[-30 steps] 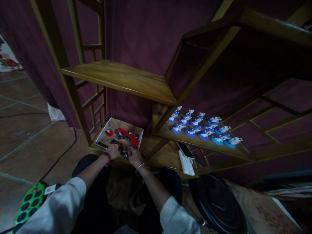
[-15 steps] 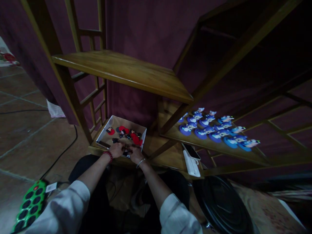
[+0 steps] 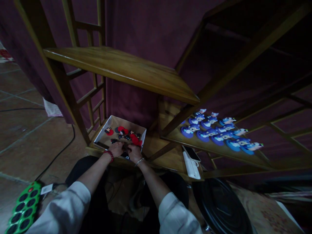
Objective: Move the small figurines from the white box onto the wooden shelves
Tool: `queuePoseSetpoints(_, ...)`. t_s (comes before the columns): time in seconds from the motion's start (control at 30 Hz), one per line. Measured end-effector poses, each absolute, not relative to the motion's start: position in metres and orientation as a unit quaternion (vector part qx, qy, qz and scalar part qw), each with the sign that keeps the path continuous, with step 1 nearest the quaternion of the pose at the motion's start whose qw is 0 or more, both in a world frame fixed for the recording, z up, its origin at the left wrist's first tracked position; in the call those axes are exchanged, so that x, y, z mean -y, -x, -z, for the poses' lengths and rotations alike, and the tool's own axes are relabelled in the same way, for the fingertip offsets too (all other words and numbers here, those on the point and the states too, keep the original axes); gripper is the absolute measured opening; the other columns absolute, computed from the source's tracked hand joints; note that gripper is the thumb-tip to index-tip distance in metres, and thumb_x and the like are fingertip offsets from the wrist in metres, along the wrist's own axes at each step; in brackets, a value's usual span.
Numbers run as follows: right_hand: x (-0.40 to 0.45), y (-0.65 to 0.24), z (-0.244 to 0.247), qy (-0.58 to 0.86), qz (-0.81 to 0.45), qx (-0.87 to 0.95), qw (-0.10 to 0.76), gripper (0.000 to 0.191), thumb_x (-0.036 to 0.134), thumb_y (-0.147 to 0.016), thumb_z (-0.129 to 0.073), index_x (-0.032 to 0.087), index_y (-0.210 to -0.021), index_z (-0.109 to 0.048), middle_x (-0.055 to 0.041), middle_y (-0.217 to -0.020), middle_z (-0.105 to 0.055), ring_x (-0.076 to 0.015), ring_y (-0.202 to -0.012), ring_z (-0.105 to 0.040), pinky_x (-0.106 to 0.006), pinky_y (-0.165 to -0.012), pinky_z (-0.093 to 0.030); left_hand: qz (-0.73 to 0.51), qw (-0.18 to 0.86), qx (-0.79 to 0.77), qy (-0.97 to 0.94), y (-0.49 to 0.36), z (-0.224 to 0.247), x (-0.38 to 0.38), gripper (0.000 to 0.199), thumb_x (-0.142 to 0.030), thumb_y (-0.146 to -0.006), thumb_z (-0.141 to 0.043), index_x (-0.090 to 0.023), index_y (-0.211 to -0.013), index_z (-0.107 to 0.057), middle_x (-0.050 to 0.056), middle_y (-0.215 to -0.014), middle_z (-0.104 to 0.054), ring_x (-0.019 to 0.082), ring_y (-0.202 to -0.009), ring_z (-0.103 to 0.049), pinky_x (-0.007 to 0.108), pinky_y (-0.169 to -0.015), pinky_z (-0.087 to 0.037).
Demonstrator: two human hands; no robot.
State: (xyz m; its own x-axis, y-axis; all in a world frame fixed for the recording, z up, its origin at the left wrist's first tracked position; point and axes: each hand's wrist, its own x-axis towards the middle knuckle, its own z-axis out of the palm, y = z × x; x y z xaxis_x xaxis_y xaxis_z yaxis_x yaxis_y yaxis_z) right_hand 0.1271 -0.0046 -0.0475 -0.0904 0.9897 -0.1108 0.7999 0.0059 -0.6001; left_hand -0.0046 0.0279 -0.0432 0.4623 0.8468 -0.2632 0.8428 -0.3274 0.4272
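Note:
A shallow white box sits on the lower wooden shelf, holding several small red and black figurines. One figurine lies apart near the box's left side. Both hands are at the front of the box, close together. My left hand, with a red bead bracelet at the wrist, has its fingers curled inward over a small dark piece. Opposite it, my right hand, below which a silver bangle shows, is closed with bent fingertips at the same spot. What lies between the fingers is too dark and small to name.
An upper wooden shelf board juts out above the box. Rows of blue and purple figurines stand on the shelf to the right. A phone leans over a white object. A green power strip lies on the floor at left.
The whole view has shifted slightly. Both hands stay at the front of the box, with their fingers moving only a little over the dark piece.

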Motion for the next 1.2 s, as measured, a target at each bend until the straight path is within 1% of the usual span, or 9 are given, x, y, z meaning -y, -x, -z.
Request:
queuePoseSetpoints(0.17,-0.012,-0.132,0.055,0.688,-0.198,0.671,0.194,0.03,0.008,-0.074,-0.047,0.016,-0.097,-0.063,-0.0076,-0.103,-0.06,-0.0152,-0.095,-0.056,-0.025,-0.088,-0.041,0.008,0.257,-0.516,-0.817,0.003,0.041,-0.029,0.028,-0.022,-0.074,-0.047,-0.016,-0.099,-0.058,0.01,-0.095,-0.065,0.021,-0.09,-0.06,0.028,-0.074,-0.044)
queuePoseSetpoints(0.27,-0.023,-0.135,0.059,0.698,-0.192,0.662,0.194,0.034,0.008,-0.074,-0.046,0.015,-0.105,-0.058,-0.0098,-0.111,-0.054,-0.0161,-0.098,-0.054,-0.027,-0.09,-0.04,0.008,0.259,-0.52,-0.814,0.003,0.04,-0.031,0.026,-0.024,-0.074,-0.048,-0.016,-0.097,-0.059,0.01,-0.096,-0.065,0.021,-0.092,-0.059,0.028,-0.075,-0.044)
queuePoseSetpoints(0.4,-0.033,-0.134,0.063,0.698,-0.201,0.661,0.189,0.041,0.009,-0.074,-0.046,0.014,-0.115,-0.052,-0.0123,-0.117,-0.051,-0.019,-0.109,-0.047,-0.031,-0.095,-0.036,0.003,0.267,-0.524,-0.809,0.003,0.043,-0.032,0.027,-0.022,-0.076,-0.046,-0.019,-0.1,-0.058,0.007,-0.096,-0.065,0.019,-0.092,-0.059,0.027,-0.076,-0.044)
queuePoseSetpoints(0.5,-0.036,-0.132,0.065,0.679,-0.202,0.683,0.176,0.047,0.004,-0.072,-0.046,0.017,-0.117,-0.05,-0.0089,-0.117,-0.052,-0.0179,-0.11,-0.047,-0.029,-0.096,-0.035,-0.003,0.267,-0.528,-0.806,0.003,0.045,-0.034,0.028,-0.021,-0.077,-0.044,-0.018,-0.102,-0.057,0.009,-0.098,-0.064,0.019,-0.092,-0.059,0.028,-0.077,-0.044)
queuePoseSetpoints(0.57,-0.035,-0.132,0.066,0.674,-0.2,0.689,0.176,0.05,0.003,-0.07,-0.045,0.017,-0.118,-0.05,-0.0086,-0.118,-0.052,-0.0176,-0.109,-0.048,-0.028,-0.095,-0.036,-0.013,0.272,-0.526,-0.806,0.002,0.046,-0.035,0.03,-0.02,-0.077,-0.044,-0.017,-0.104,-0.055,0.009,-0.099,-0.064,0.02,-0.094,-0.058,0.028,-0.078,-0.043)
queuePoseSetpoints(0.67,-0.033,-0.132,0.066,0.677,-0.205,0.681,0.188,0.047,0.005,-0.071,-0.047,0.015,-0.115,-0.053,-0.0093,-0.116,-0.054,-0.0182,-0.107,-0.049,-0.028,-0.094,-0.037,-0.035,0.277,-0.535,-0.798,0.001,0.048,-0.036,0.034,-0.019,-0.077,-0.044,-0.015,-0.111,-0.049,0.011,-0.1,-0.063,0.02,-0.096,-0.058,0.028,-0.079,-0.042)
queuePoseSetpoints(0.83,-0.031,-0.132,0.066,0.679,-0.222,0.669,0.207,0.036,0.008,-0.072,-0.047,0.019,-0.104,-0.061,-0.0047,-0.103,-0.063,-0.0154,-0.098,-0.056,-0.026,-0.092,-0.039,-0.061,0.255,-0.549,-0.793,-0.003,0.052,-0.037,0.037,-0.018,-0.077,-0.042,-0.013,-0.114,-0.044,0.014,-0.102,-0.061,0.022,-0.094,-0.059,0.029,-0.076,-0.043)
queuePoseSetpoints(1.03,-0.028,-0.13,0.065,0.671,-0.28,0.647,0.23,0.042,0.006,-0.074,-0.043,0.021,-0.111,-0.056,-0.0018,-0.103,-0.064,-0.0122,-0.095,-0.058,-0.023,-0.088,-0.042,-0.068,0.247,-0.565,-0.784,-0.007,0.05,-0.038,0.034,-0.021,-0.079,-0.04,-0.011,-0.111,-0.045,0.015,-0.102,-0.06,0.022,-0.093,-0.059,0.029,-0.075,-0.044)
queuePoseSetpoints(1.2,-0.029,-0.129,0.067,0.695,-0.244,0.633,0.237,0.037,0.008,-0.075,-0.043,0.018,-0.106,-0.059,-0.0045,-0.102,-0.063,-0.0148,-0.096,-0.056,-0.025,-0.089,-0.04,-0.052,0.244,-0.562,-0.788,-0.006,0.045,-0.036,0.038,-0.019,-0.079,-0.041,-0.015,-0.116,-0.045,0.013,-0.104,-0.061,0.021,-0.094,-0.059,0.028,-0.077,-0.043)
